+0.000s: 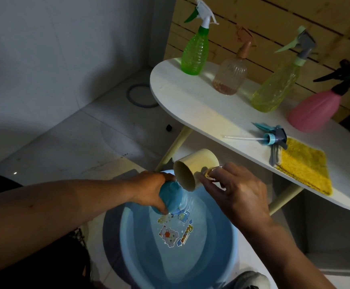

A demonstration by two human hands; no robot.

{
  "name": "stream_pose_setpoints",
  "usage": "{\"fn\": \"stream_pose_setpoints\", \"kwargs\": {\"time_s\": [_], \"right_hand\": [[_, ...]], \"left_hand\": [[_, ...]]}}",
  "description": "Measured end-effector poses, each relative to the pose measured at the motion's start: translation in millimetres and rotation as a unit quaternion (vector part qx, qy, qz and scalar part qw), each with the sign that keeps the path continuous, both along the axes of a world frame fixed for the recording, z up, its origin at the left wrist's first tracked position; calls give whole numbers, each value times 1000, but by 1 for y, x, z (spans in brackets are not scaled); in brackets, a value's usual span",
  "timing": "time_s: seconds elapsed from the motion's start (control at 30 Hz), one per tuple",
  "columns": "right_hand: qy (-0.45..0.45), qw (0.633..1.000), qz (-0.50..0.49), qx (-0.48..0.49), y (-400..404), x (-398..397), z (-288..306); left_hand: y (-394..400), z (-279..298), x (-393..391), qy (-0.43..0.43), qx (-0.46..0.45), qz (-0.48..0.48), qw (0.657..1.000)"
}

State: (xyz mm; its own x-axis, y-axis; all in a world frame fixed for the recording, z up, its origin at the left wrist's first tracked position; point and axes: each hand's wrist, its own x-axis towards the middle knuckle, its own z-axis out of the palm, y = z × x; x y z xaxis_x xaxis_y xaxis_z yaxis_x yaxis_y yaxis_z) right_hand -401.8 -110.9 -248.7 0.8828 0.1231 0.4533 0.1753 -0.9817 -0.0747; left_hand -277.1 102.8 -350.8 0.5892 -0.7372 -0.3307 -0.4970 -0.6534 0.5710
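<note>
Left hand (151,184) grips blue bottle (170,198) over basin (218,247); right hand (238,190) holds tilted cream cup (195,163) by handle.

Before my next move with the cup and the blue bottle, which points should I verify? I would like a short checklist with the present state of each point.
1. Left hand grips the blue bottle firmly: ok.
2. Right hand holds the cream cup by its handle, tilted toward the bottle: ok.
3. Bottle and cup are above the blue basin, so spills are caught: ok.
4. Water enters the bottle mouth: cannot tell, the mouth is hidden.
5. Fill level of the bottle: cannot tell, it is opaque.
6. Loose spray head lies ready on the white table: ok.
</note>
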Motion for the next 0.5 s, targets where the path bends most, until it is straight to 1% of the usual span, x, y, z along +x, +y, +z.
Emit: {"fn": "stream_pose_setpoints", "kwargs": {"time_s": [0.17,0.33,0.5], "right_hand": [[-29,999,31,-5,3,-1,2],[-26,998,47,-29,2,-1,-2],[-53,994,64,-64,2,0,-3]], "left_hand": [[-1,-5,0,18,-12,1,1000],[-1,-5,0,35,-11,-4,999],[-1,-7,1,40,-18,-6,999]]}}
